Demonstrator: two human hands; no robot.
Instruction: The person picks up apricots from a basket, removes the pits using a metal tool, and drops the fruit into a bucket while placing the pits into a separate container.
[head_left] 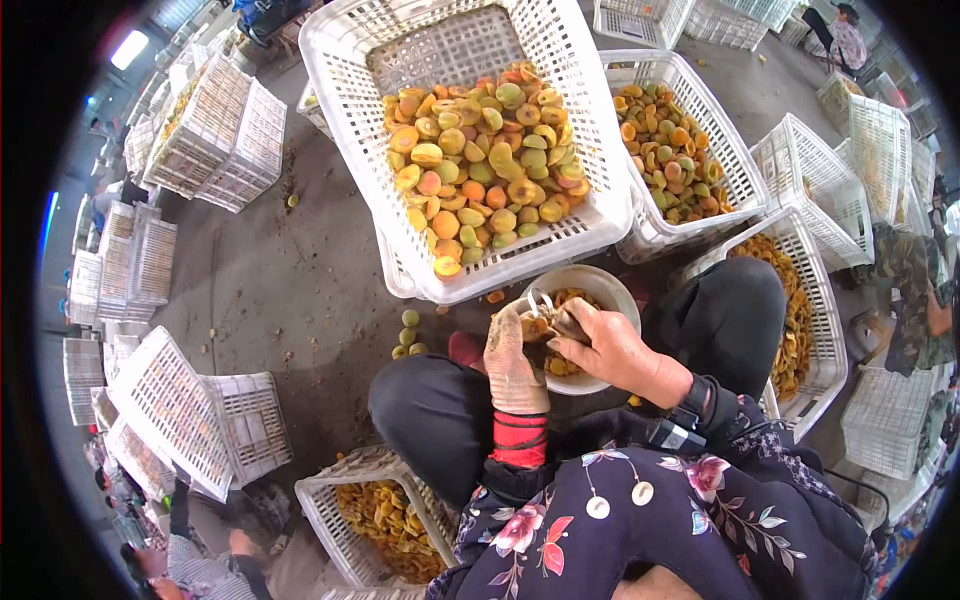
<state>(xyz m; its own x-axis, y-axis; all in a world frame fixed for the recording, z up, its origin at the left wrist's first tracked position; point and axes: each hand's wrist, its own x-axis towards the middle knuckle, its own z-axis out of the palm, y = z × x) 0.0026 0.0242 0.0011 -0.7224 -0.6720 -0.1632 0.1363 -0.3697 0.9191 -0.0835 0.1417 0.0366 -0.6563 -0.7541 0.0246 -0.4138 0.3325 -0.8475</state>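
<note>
My left hand (514,362), in a soiled glove with a red cuff, is closed around a piece of orange fruit (535,326) that looks like apricot or peach. My bare right hand (622,352) meets it from the right, fingers curled on a small tool with a shiny curved metal loop (540,299). The tool touches the fruit; its handle is mostly hidden by my fingers. Directly beneath both hands, a white bowl (622,298) between my knees holds cut orange pieces.
Ahead stands a large white crate (340,95) of halved fruit, with another fruit crate (745,165) beside it. Crates of orange pieces stand to my right (825,330) and lower left (318,500). Whole green fruits (409,335) lie on the floor. Other people work nearby.
</note>
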